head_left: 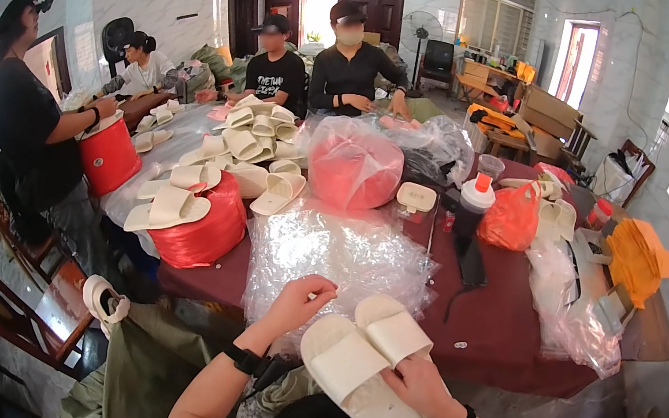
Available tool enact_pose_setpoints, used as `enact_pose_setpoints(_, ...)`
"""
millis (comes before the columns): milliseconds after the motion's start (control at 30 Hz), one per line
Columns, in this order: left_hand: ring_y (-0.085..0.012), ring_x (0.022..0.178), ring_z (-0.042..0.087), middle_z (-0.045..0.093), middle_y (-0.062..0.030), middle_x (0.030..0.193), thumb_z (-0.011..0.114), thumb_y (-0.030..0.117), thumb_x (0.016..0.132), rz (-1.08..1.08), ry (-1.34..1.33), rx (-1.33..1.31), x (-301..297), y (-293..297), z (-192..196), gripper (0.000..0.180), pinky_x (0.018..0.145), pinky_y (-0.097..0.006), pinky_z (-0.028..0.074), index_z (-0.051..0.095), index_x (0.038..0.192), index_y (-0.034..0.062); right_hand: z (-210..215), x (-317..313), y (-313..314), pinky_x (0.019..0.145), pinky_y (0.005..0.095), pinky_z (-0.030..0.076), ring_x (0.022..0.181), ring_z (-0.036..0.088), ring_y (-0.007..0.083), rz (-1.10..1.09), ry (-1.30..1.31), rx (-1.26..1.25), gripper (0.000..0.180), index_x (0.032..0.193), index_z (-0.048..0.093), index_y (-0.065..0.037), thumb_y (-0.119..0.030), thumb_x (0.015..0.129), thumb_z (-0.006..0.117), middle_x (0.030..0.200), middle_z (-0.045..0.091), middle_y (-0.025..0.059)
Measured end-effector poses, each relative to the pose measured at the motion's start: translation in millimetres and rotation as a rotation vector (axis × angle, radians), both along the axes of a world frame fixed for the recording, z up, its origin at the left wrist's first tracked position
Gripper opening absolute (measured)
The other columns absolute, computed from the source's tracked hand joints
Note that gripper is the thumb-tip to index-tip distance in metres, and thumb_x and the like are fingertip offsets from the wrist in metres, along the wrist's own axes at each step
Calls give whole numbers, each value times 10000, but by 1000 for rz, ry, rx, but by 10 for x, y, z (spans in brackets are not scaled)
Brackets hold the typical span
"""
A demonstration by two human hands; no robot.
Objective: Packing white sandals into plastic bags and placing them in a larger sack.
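A pair of cream open-toed slippers (360, 366) is in my right hand (421, 387), whose fingers reach under the strap of one of them. The two slippers lie side by side, tilted, soles toward my lap. My left hand (302, 300) is raised just left of their toe ends, fingers curled and pressed together; whatever they might pinch cannot be made out. Beneath and beyond it, a stack of clear plastic bags (336, 250) covers the table's near edge. More cream slippers (174, 203) rest on a roll of red plastic ribbon (210, 227) to the left.
A heap of slippers (258, 133) and a bagged red roll (353, 168) fill the table's middle. To the right are a dark-filled bottle (476, 203), a phone (468, 261) and a red bag (512, 218). Several people work around the far and left sides. A wooden chair (22, 306) stands left.
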State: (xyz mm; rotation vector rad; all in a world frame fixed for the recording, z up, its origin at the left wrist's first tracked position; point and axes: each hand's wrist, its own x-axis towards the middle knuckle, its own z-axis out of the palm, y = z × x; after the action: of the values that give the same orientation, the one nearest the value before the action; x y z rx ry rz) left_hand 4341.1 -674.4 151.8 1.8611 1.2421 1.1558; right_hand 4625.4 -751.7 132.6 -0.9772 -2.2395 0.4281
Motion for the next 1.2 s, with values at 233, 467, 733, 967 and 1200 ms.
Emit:
enact_pose_setpoints(233, -352, 1065, 579, 646, -117, 1157, 639, 95, 822, -176, 458, 443, 228, -179, 349, 104, 945, -418, 461, 664, 902, 33, 32, -74, 199, 652, 449, 499, 705, 620, 368, -104, -150, -28, 372, 750, 638, 40, -294, 902, 583, 783, 626, 210)
enact_pose_setpoints(467, -356, 1089, 595, 649, -165, 1130, 573, 79, 884, -146, 434, 494, 462, -259, 324, 212, 929, -428, 487, 616, 1079, 7, 172, -343, 475, 662, 464, 496, 726, 628, 376, -258, -123, 1, 364, 748, 641, 30, -291, 908, 577, 805, 632, 215)
enact_pose_setpoints(733, -368, 1082, 588, 628, -173, 1170, 538, 95, 918, -239, 317, 374, 614, -463, 502, 279, 925, -428, 482, 609, 1179, 27, -267, -384, 824, 676, 407, 486, 796, 618, 325, -412, -514, 555, 198, 805, 655, -40, -234, 823, 619, 800, 615, 166)
enact_pose_setpoints(967, -360, 1137, 565, 620, -157, 1204, 550, 66, 906, -266, 300, 367, 650, -478, 327, 258, 957, -423, 470, 613, 1155, 47, -142, -793, 1208, 720, 415, 498, 872, 630, 320, -169, -129, 170, 200, 908, 684, -60, -212, 839, 575, 873, 646, 153)
enact_pose_setpoints(1200, -336, 1178, 553, 631, -123, 1223, 574, 48, 880, -316, 321, 386, 554, -644, 408, 117, 969, -415, 465, 592, 995, 38, 27, -1230, 1497, 708, 464, 526, 822, 668, 343, -212, -492, 230, 323, 875, 679, 9, -291, 889, 561, 897, 671, 199)
